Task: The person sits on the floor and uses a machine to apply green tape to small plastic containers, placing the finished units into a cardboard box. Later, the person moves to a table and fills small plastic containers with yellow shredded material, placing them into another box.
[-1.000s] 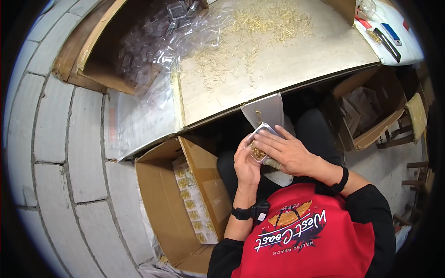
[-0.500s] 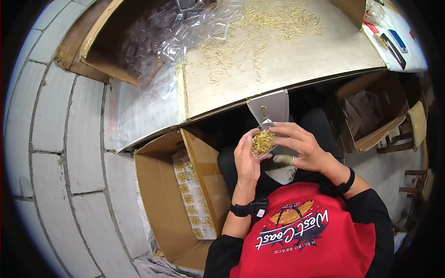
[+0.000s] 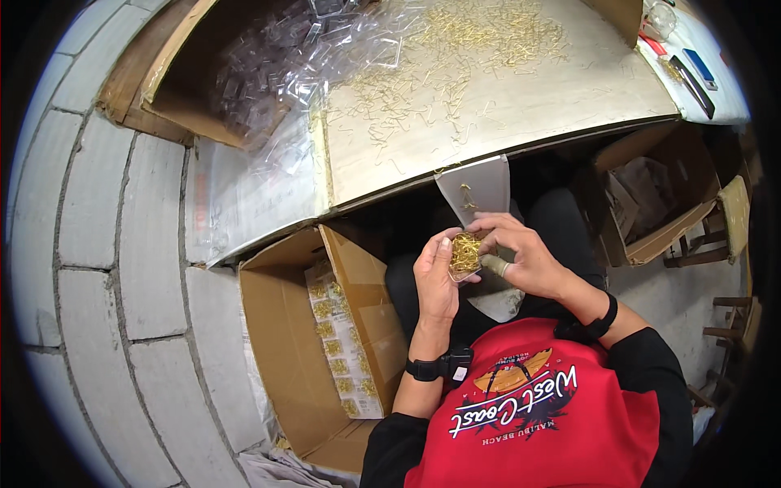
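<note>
Around you on the left there is a floor (image 3: 98, 301) of long grey slabs, and in front of you stands the pale table (image 3: 569, 98). At its far left corner, a cardboard box (image 3: 199, 124) lies with its opening toward the table, and a heap of clear plastic cases (image 3: 317, 53) spreads out of it. Thin golden hooks (image 3: 488, 37) are scattered from the far edge to near the middle of the front edge. At the right end, a white cover (image 3: 726, 89) carries a black tool (image 3: 693, 88) and a blue object (image 3: 698, 69).

Below the front edge, a tall carton (image 3: 277, 325) stands at your left with packs (image 3: 346, 370) along its inner wall; a darker carton (image 3: 669, 225) is at your right. Between these two cartons is the room where your hands work, and a grey-white chute (image 3: 478, 185) hangs there from the front edge.

Your left hand (image 3: 439, 272) is closed around the left side of one small case (image 3: 462, 278), full of golden pieces (image 3: 465, 253), just below the chute. Your right hand (image 3: 525, 260) is half curled at its right side, the thumb wrapped in a pale cover; I cannot tell whether its fingertips pinch a piece.
</note>
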